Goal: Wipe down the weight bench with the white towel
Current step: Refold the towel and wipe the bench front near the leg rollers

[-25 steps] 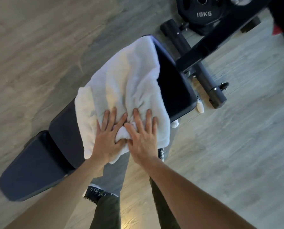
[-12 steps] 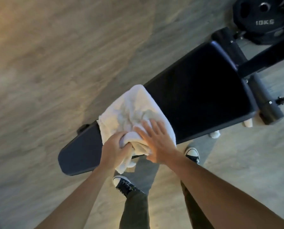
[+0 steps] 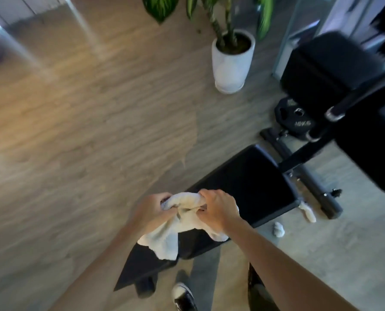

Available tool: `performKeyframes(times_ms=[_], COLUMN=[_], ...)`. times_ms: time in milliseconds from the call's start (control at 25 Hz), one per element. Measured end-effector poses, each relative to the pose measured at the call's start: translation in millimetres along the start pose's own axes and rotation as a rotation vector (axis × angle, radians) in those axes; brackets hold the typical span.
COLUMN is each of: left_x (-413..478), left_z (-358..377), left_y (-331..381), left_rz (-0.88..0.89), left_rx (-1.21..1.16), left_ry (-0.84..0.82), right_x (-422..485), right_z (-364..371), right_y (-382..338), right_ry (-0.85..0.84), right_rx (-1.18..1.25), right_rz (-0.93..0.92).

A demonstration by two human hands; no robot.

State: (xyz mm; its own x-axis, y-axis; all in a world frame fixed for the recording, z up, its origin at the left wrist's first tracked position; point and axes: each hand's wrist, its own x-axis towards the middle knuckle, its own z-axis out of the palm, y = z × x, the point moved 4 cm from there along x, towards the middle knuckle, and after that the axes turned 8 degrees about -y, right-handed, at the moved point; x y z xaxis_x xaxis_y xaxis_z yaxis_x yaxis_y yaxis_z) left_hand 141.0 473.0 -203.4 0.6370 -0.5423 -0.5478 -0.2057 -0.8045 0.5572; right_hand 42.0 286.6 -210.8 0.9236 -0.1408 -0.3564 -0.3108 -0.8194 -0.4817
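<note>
The black padded weight bench (image 3: 249, 182) runs diagonally from lower left to the upper right. The white towel (image 3: 182, 217) is bunched up and lifted above the bench's middle. My left hand (image 3: 152, 208) grips its left end and my right hand (image 3: 218, 208) grips its right end. Loose folds of the towel hang down between and below both hands, hiding part of the pad.
A white pot with a green plant (image 3: 231, 59) stands on the wood floor behind the bench. A black 10 kg weight plate (image 3: 299, 118) and the bench's black frame (image 3: 308, 182) lie at the right, beside another black pad (image 3: 330, 72). My shoe (image 3: 183, 296) is below the bench.
The towel went from spread flat under both palms to gathered and lifted off the pad, gripped in both hands. The view has tilted up, so the plant and the second pad now show.
</note>
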Motion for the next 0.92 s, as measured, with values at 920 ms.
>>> performKeyframes(times_ms=[920], left_x=[-14.3], left_z=[-61.3], left_y=[618.8], left_rz=[0.892], left_rx=[0.500], left_ry=[0.006], right_x=[-268.3], right_z=[-467.4], right_y=[145.4], right_ry=[0.707], right_rx=[0.201], right_rz=[0.708])
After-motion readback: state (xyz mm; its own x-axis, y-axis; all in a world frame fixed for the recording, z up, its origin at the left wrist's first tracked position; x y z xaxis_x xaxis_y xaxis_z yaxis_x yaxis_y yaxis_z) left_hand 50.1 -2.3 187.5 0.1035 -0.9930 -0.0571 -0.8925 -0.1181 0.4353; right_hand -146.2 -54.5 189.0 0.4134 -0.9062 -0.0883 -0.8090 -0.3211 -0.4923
